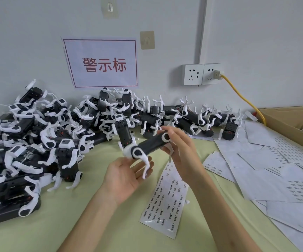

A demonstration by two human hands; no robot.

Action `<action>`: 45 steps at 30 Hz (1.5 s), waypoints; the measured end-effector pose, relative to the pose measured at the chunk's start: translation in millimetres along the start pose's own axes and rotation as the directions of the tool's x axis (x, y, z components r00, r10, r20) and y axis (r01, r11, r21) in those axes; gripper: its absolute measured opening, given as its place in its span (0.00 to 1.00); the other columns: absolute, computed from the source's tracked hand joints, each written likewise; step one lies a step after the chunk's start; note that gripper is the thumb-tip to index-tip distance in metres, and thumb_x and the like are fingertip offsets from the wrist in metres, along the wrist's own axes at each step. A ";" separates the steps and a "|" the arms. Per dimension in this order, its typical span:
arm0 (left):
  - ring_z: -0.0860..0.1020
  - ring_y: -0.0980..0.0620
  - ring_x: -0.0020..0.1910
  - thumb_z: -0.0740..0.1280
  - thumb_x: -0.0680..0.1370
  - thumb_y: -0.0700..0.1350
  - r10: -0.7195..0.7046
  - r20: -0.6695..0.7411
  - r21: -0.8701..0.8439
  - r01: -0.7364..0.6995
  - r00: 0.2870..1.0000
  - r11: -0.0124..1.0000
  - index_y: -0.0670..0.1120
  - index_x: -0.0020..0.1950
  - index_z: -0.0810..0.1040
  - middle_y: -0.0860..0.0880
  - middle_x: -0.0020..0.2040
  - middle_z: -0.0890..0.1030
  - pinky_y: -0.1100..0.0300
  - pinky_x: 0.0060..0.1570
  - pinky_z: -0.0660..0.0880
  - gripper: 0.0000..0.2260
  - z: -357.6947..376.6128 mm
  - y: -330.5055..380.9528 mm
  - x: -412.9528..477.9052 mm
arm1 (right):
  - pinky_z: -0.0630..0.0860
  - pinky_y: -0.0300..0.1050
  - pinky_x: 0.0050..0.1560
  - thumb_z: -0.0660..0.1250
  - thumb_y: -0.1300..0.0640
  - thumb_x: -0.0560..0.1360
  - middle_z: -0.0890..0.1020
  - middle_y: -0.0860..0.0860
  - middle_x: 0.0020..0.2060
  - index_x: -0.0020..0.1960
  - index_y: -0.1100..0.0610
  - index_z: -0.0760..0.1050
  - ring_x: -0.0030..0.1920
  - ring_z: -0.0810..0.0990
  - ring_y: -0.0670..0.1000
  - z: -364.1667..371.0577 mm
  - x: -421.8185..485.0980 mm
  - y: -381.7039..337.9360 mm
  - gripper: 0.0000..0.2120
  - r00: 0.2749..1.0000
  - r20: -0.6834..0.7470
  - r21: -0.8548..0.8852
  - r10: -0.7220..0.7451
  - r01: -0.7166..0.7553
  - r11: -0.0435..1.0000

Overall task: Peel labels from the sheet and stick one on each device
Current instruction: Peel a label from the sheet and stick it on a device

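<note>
A black device with white legs (149, 145) is held in the air above the table's middle. My right hand (178, 148) grips its far end, fingers curled round the white joint. My left hand (127, 176) lies palm up just under its near end, fingers relaxed, a white leg hanging against them. The label sheet (167, 200) with several rows of small printed labels lies flat on the green table below my right wrist.
A big pile of the same black-and-white devices (38, 142) fills the left and back of the table (92, 224). Used sheets (274, 170) cover the right side. A cardboard box (292, 122) stands at far right, with a yellow cable (243, 99) running from the wall socket.
</note>
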State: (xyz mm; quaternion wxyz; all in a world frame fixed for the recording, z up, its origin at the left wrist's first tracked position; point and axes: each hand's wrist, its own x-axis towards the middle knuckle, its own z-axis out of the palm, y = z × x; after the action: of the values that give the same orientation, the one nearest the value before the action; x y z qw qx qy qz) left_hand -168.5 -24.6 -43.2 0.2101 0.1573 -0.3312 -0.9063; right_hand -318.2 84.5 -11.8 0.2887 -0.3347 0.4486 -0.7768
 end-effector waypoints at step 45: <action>0.78 0.56 0.57 0.68 0.76 0.54 0.768 0.181 0.915 -0.391 0.614 0.097 0.52 0.52 0.83 0.58 0.53 0.82 0.68 0.56 0.70 0.10 5.6 6.4 -9.1 | 0.80 0.43 0.42 0.75 0.68 0.72 0.85 0.45 0.43 0.42 0.47 0.84 0.41 0.84 0.48 -22.9 3.7 -0.7 0.15 0.997 -0.007 -0.439 -0.074 0.063 0.896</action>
State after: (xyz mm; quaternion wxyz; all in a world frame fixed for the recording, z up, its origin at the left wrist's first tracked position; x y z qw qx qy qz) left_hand -161.2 -21.7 -33.5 0.4896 0.2517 -0.7524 -0.3618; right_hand -338.3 93.5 -18.8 0.1730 -0.3974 0.6033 -0.6694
